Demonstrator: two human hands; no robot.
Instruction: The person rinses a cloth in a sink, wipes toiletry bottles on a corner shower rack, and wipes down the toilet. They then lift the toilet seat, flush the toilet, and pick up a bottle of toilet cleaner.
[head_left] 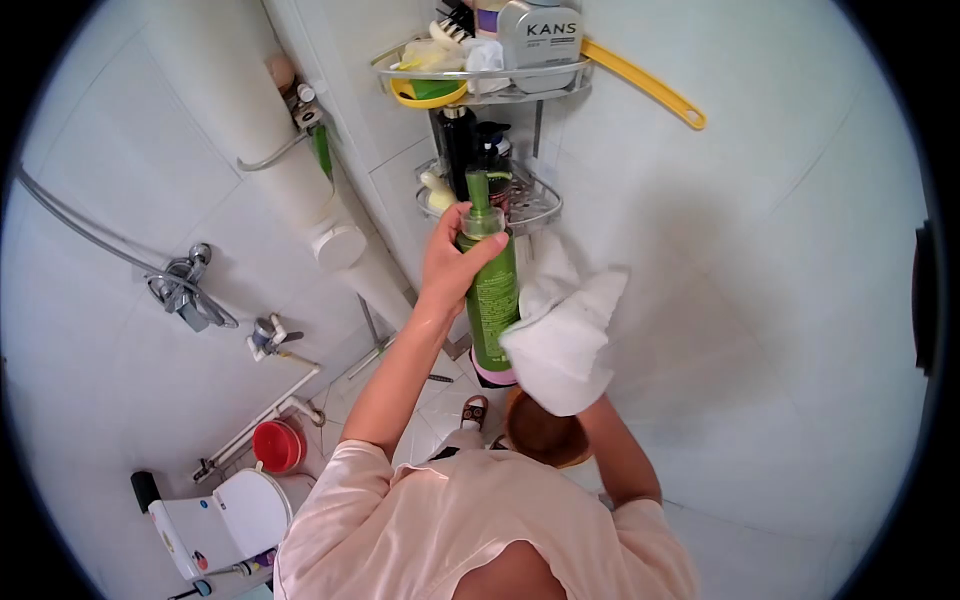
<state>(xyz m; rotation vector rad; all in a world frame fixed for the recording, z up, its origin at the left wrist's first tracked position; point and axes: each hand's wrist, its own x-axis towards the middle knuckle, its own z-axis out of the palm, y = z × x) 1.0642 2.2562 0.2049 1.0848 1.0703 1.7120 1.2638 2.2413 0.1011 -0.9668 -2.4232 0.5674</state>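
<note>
My left hand (456, 262) is wrapped round the upper part of a green pump bottle (494, 305), just below its clear collar and green pump head. The bottle stands nearly upright in the air, its printed label facing me. A white cloth (562, 345) drapes over my right hand, hiding the fingers, and its left edge meets the lower side of the bottle. Only my right forearm (622, 455) shows beneath the cloth.
A two-tier metal corner shelf (490, 72) carries bottles and other toiletries; a yellow handle (650, 85) juts from it. Below are a brown bucket (545, 430), a red bucket (279, 446) and a toilet (245, 510). A shower valve (188, 285) and white pipes (330, 225) line the left wall.
</note>
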